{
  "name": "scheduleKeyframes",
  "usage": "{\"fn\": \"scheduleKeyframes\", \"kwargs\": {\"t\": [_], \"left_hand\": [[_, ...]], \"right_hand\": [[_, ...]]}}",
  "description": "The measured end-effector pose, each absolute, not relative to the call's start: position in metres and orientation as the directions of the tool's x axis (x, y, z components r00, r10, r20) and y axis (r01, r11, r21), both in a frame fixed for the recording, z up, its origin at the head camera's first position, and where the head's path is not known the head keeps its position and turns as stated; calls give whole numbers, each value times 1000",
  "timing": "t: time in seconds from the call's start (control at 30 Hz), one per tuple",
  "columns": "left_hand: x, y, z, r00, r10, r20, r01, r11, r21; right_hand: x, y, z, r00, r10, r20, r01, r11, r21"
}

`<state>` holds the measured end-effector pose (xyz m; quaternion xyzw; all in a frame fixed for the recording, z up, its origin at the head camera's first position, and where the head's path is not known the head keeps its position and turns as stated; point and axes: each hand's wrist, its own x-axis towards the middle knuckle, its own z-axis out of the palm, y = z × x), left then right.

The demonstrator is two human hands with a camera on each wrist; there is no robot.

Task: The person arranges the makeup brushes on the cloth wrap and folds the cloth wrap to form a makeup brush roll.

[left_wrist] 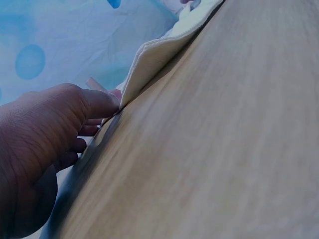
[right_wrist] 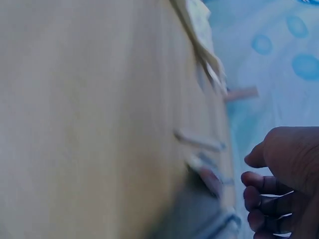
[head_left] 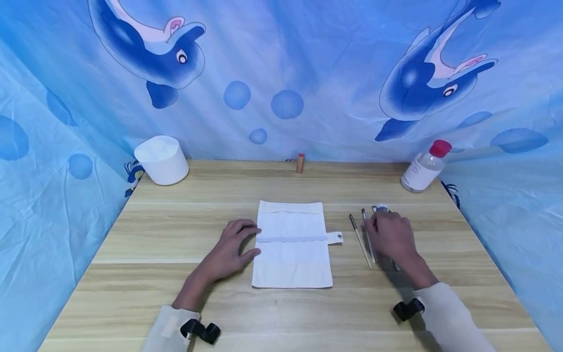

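Note:
A white cloth brush roll (head_left: 292,266) lies unfolded mid-table, its snap tab (head_left: 335,238) pointing right. At its left edge rests my left hand (head_left: 230,252), thumb and index finger spread apart and touching the cloth. In the left wrist view the thumb tip meets the edge of the cloth (left_wrist: 154,59), which rises slightly off the wood. My right hand (head_left: 391,237) hovers over several slim makeup brushes (head_left: 361,244) to the right of the roll, partly covering them. Its fingers are loosely bent with nothing between them; the brushes (right_wrist: 199,141) look blurred in the right wrist view.
At the back left stands a white round container (head_left: 162,161). A small brown tube (head_left: 300,164) is upright at the back middle, and a clear bottle with a red cap (head_left: 424,166) at the back right. A blue dolphin-print curtain (head_left: 334,58) hangs behind the wooden table (head_left: 145,244).

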<state>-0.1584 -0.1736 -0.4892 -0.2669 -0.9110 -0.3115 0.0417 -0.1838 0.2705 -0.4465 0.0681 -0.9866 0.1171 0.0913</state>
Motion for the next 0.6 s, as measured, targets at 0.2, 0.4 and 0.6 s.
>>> {"fn": "scheduleKeyframes", "kwargs": {"t": [0.2,0.4,0.6], "left_hand": [[-157,-174,-490,-855,455,249,512,665,543],[-155,-175,-490,-855,459,241,511,667,543],[-158,-175,-491,-851,462,250,520,671,529]], "right_hand": [[-187,304,-428,-997,2,73,-13,979,-202],[-182,318,-426,-976,101,-194,149,956,-254],[-183,321,-431,-959,123,-257,191,946,-261]]}}
